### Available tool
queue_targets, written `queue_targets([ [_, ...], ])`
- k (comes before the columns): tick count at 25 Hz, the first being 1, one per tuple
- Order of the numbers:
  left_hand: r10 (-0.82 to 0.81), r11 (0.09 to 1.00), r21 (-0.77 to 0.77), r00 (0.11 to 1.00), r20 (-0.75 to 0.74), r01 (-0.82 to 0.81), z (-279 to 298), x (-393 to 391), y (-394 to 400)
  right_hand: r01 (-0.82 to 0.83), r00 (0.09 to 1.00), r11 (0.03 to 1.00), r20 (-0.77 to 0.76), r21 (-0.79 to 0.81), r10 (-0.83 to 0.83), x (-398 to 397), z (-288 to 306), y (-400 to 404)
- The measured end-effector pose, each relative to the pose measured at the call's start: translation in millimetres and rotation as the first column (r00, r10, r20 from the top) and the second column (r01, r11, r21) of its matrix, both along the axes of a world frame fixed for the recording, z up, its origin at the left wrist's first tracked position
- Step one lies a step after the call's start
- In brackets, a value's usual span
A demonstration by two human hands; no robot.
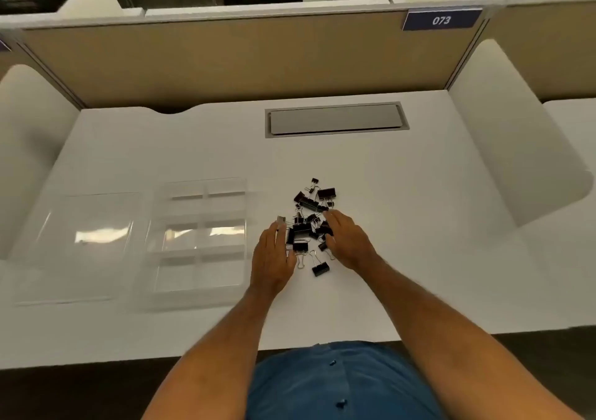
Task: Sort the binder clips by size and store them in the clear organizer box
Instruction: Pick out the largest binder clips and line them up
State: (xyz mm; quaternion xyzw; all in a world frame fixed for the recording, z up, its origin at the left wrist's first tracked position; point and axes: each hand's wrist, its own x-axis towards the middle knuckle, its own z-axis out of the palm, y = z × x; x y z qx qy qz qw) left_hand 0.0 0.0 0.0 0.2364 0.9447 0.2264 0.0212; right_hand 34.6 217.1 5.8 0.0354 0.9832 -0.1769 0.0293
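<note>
A broad white desk (403,226) fills the view, walled at the far side by a tan fabric partition (225,61) that carries a dark blue plate numbered 073 (441,19). Set into the far part of the desk is a long grey metal cable hatch (333,119).

On the left, a flat clear plastic lid (80,245) lies beside the clear plastic organizer box (200,242), which stands open just to its right. The box is divided into a grid of compartments, and as far as the blur allows, none of them holds a clip.

Right of the box, near the middle of the desk, sits the heap of black binder clips (311,222) with silver wire handles, mixed large and small. One lone black clip (320,268) lies at the near edge of the heap.

The left hand (274,255) rests at the heap's left edge, fingers straight and close together, touching the clips without curling round any. The right hand (346,242) comes in from the right, fingers extended and slightly spread over the clips; whether the fingertips pinch one I cannot tell.

By my reading, the sorting has barely begun: the lid is off and the box is ready, but every clip remains unsorted on the desk.
</note>
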Motion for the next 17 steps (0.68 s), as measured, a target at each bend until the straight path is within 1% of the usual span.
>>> queue_targets([
  [2,0.030,0.999,-0.012,0.997,0.065,-0.030,-6,2,-4,0.016,1.000,1.000,0.000,-0.010,-0.016,-3,-4,-2],
  [5,0.005,0.993,-0.116,0.998,0.070,0.003,-18,3,-9,0.045,0.999,0.999,-0.004,0.020,-0.045,-7,-13,-4],
  [7,-0.008,0.991,-0.132,0.997,0.081,0.019,-18,2,-10,0.048,0.999,0.998,-0.021,0.031,-0.048,-7,-16,-4],
  [10,-0.013,0.992,-0.123,0.992,0.125,0.029,-18,-3,-10,0.049,0.998,0.997,-0.033,0.058,-0.047,-9,-20,-3],
  [13,-0.006,0.993,-0.114,0.987,0.160,0.024,-17,-5,-13,0.061,0.998,0.996,0.008,0.058,-0.062,-11,-17,-2],
  [17,0.024,0.999,-0.050,0.978,0.207,-0.013,-15,-2,-13,0.078,0.996,0.997,0.040,-0.010,-0.077,-13,-10,1],
])
